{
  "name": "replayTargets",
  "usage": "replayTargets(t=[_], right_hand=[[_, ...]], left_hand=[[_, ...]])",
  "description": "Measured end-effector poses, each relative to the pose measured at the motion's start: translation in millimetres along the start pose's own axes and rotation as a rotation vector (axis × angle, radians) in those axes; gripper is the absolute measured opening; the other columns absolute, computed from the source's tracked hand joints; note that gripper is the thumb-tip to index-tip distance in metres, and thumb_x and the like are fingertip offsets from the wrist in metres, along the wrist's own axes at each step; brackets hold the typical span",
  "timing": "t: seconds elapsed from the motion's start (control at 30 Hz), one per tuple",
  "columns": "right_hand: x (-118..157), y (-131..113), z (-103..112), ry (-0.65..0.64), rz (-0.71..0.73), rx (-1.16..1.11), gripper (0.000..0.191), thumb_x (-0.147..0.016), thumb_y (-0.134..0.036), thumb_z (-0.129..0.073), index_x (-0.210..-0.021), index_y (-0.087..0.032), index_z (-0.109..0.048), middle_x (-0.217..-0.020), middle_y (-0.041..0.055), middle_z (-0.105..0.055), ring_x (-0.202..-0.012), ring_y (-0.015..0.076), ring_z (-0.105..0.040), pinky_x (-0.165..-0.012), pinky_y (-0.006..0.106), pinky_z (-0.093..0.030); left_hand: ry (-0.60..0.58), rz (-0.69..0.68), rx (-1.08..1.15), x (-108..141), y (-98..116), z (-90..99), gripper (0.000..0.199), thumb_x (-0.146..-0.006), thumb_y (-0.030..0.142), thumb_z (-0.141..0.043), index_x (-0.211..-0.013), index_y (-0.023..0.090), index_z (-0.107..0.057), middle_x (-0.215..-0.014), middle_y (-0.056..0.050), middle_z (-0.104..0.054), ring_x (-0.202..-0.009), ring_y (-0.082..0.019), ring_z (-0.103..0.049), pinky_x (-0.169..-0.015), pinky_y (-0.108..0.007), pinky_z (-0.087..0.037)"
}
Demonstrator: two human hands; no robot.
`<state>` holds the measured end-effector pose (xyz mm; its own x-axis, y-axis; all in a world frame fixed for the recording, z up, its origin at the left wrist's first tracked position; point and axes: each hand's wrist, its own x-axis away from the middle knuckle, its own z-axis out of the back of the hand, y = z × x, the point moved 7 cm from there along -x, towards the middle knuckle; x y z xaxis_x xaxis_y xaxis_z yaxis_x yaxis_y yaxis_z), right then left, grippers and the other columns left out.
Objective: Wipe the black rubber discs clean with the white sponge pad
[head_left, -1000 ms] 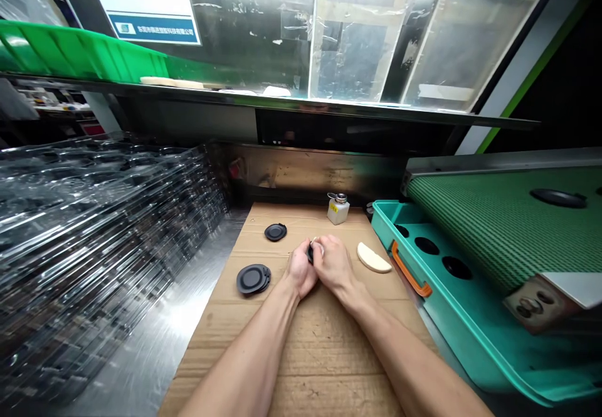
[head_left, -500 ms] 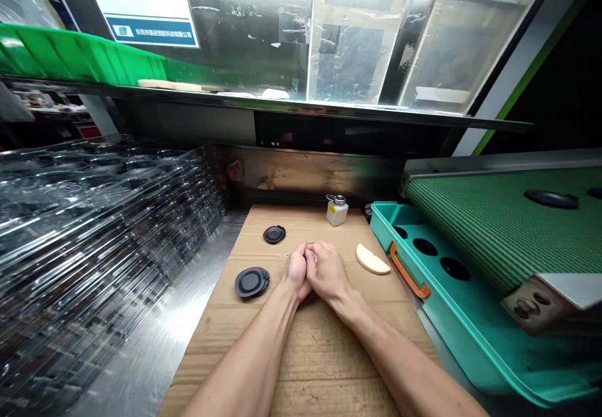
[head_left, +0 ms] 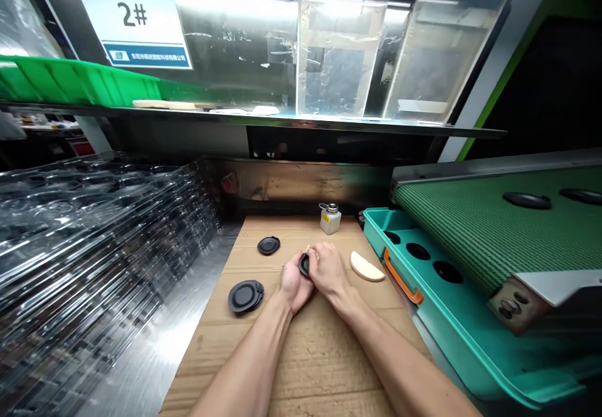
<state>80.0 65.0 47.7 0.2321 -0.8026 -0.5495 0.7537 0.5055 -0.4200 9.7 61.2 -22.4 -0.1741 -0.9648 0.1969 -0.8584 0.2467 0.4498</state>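
Both my hands meet over the middle of the cardboard sheet (head_left: 324, 354). A small black round plastic lid (head_left: 304, 265) lies in the curled fingers of my left hand (head_left: 294, 285), partly covered. Against that lid presses my right hand (head_left: 327, 269), its fingers closed; a bit of something pale shows at its fingertips, too small to name. To the left on the cardboard are a black round lid (head_left: 268, 245) and, nearer me, a larger-looking one or overlapping pair (head_left: 245, 296). A cream half-round pad (head_left: 366, 266) sits right of my right hand.
A small square bottle (head_left: 330, 219) with a metal top stands at the cardboard's far edge. Stacked clear plastic trays (head_left: 94, 229) fill the left. At right, a teal bin (head_left: 465, 335) holds black discs beside a green conveyor belt (head_left: 470, 222). A shelf (head_left: 329, 125) crosses above.
My hands have turned and parted slightly, so the black lid in the left hand now shows. The view has tilted up a little, and the black parts on the belt have moved left.
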Motion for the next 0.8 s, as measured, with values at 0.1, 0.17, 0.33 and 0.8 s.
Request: replayTargets(t=[0.1, 0.17, 0.33, 0.8], right_hand=[[-6.8, 32.8, 26.3, 0.169, -0.091, -0.012, 0.025, -0.092, -0.024, -0.040, -0.092, -0.017, -0.065, -0.091, 0.0087, -0.065, -0.088, 0.0208, -0.057, -0.080, 0.029, -0.039], [-7.4, 55.3, 38.0, 0.215, -0.162, -0.003, 0.026, -0.090, -0.027, -0.042, -0.090, -0.017, -0.066, -0.089, 0.0087, -0.066, -0.085, 0.0212, -0.058, -0.078, 0.030, -0.040], [-3.7, 76.5, 38.6, 0.173, -0.199, 0.002, 0.026, -0.086, -0.028, -0.044, -0.084, -0.018, -0.068, -0.084, 0.0073, -0.068, -0.079, 0.0210, -0.060, -0.072, 0.030, -0.039], [1.8, 69.9, 18.6, -0.002, -0.204, 0.002, 0.024, -0.085, -0.032, -0.049, -0.077, -0.020, -0.068, -0.078, 0.0055, -0.069, -0.073, 0.0196, -0.061, -0.064, 0.028, -0.037]], left_hand=[[-0.010, 0.047, 0.045, -0.3, 2.1, -2.4, 0.037, -0.095, 0.030, -0.034, -0.096, 0.006, -0.062, -0.092, -0.017, -0.067, -0.088, -0.024, -0.065, -0.071, -0.034, -0.054], [0.020, 0.069, 0.097, -0.9, 4.6, -0.5, 0.041, -0.096, 0.034, -0.032, -0.098, 0.004, -0.060, -0.091, -0.019, -0.065, -0.087, -0.025, -0.065, -0.065, -0.032, -0.054], [0.089, 0.074, 0.223, -1.6, 11.0, 4.5, 0.039, -0.096, 0.036, -0.033, -0.103, 0.007, -0.057, -0.096, -0.020, -0.062, -0.088, -0.026, -0.064, -0.064, -0.035, -0.057], [0.102, 0.057, 0.260, 3.0, 17.3, 3.9, 0.041, -0.096, 0.037, -0.032, -0.104, 0.005, -0.056, -0.096, -0.021, -0.061, -0.091, -0.027, -0.064, -0.065, -0.034, -0.057]])
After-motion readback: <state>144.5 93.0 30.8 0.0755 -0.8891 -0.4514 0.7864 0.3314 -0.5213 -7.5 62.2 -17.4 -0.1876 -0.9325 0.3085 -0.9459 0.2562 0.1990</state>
